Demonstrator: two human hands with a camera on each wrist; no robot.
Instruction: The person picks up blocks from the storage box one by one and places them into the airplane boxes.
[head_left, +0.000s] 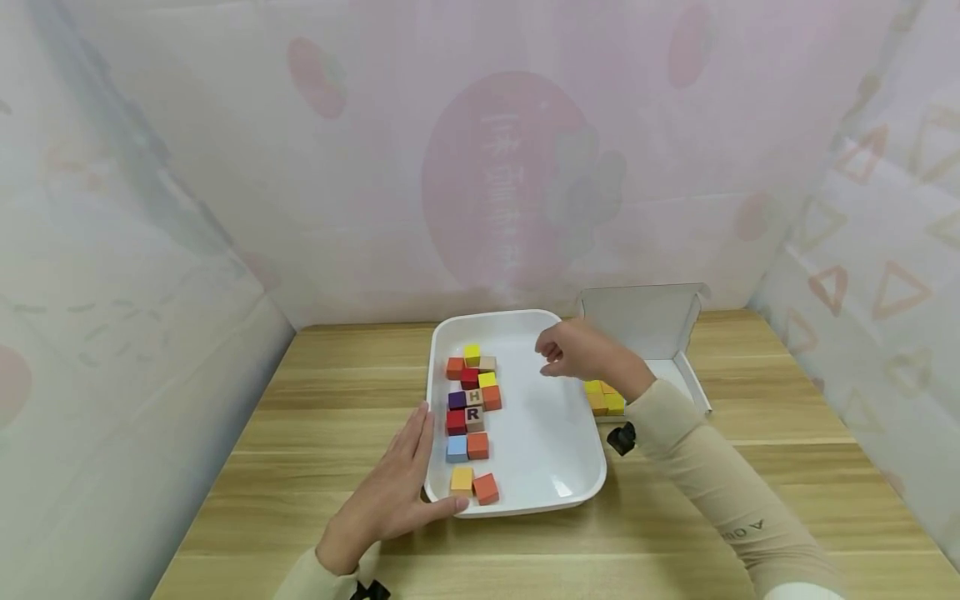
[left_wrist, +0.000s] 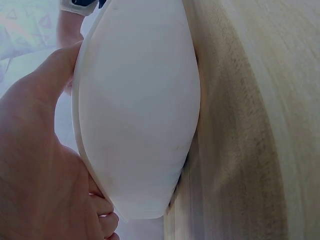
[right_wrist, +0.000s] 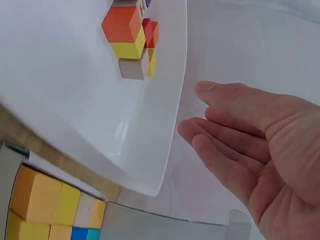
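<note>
While my left hand (head_left: pixel 390 492) lies flat at the lower left of the frame, fingers straight and together against the white tray's (head_left: pixel 555 467) rim, coloured blocks (head_left: pixel 472 408) sit in the tray's left half. Right of centre, my right hand (head_left: pixel 581 350) hovers empty, fingers loosely bent, beside the cardboard box (head_left: pixel 660 333).

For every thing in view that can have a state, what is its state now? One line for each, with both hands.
left hand: open, flat against the tray's left rim
right hand: open, relaxed fingers, holding nothing, above the tray
white tray: flat on the table, blocks along its left side
cardboard box: lid open and upright, blocks inside
letter blocks: H and R facing up
</note>
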